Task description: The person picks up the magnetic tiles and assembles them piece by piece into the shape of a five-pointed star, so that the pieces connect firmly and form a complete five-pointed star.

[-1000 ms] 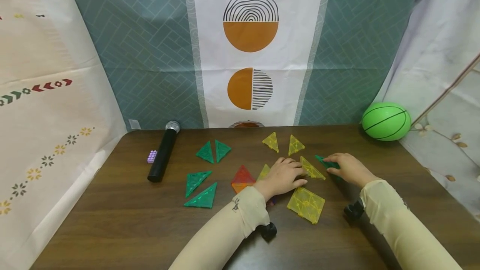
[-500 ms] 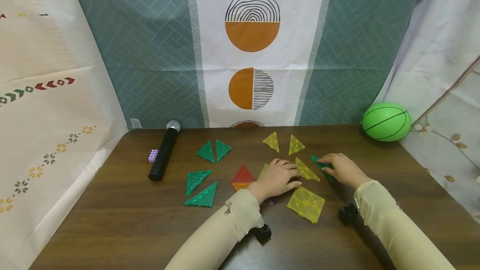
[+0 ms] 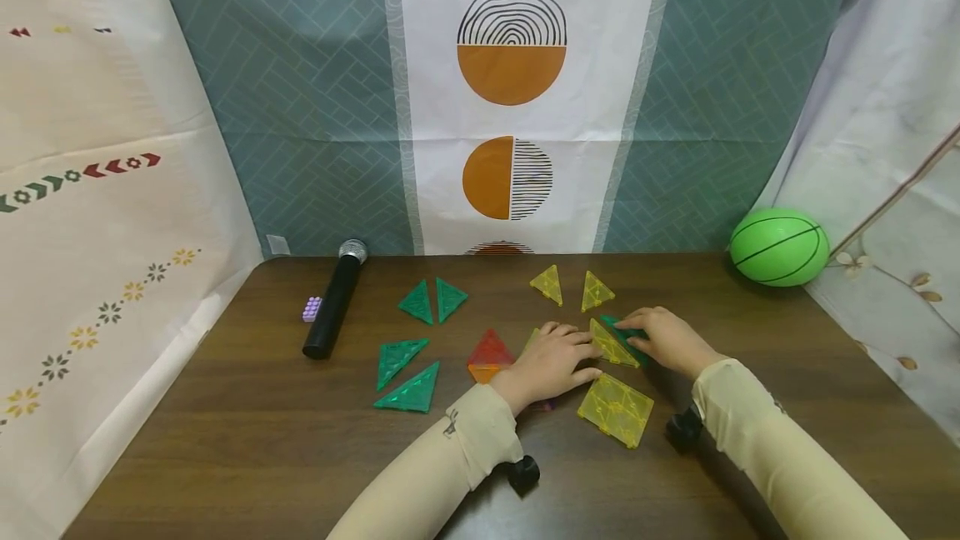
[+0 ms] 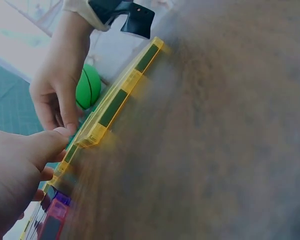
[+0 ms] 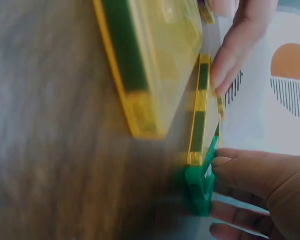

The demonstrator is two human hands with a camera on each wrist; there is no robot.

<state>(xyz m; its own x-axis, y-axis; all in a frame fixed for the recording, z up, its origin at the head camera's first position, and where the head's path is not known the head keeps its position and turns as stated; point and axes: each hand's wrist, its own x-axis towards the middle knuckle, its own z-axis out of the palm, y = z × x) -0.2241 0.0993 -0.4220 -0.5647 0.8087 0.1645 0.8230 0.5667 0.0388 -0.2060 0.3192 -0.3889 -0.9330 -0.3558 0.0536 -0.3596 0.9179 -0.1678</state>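
My right hand (image 3: 671, 340) pinches a green triangular magnetic tile (image 3: 611, 322), thumb on the near side and fingers on the far side. In the right wrist view, that green tile (image 5: 197, 187) sits against the end of a yellow triangular tile (image 5: 198, 130). My left hand (image 3: 551, 361) rests its fingertips on the left edge of this yellow triangle (image 3: 613, 345), fingers loosely extended and thumb spread. A yellow square made of tiles (image 3: 617, 409) lies just in front. Under and beside my left hand are a red triangle (image 3: 491, 348) and an orange piece (image 3: 483, 372), partly covered.
Two small yellow triangles (image 3: 597, 292) lie behind the hands. Several green triangles (image 3: 411, 388) are spread on the left. Farther left are a black microphone (image 3: 332, 302) and a purple toy brick (image 3: 312, 308). A green ball (image 3: 780, 247) sits at the back right corner.
My right hand has moved left with the green tile, bringing it against the yellow triangle. My left hand and the yellow triangle have shifted slightly left and nearer.
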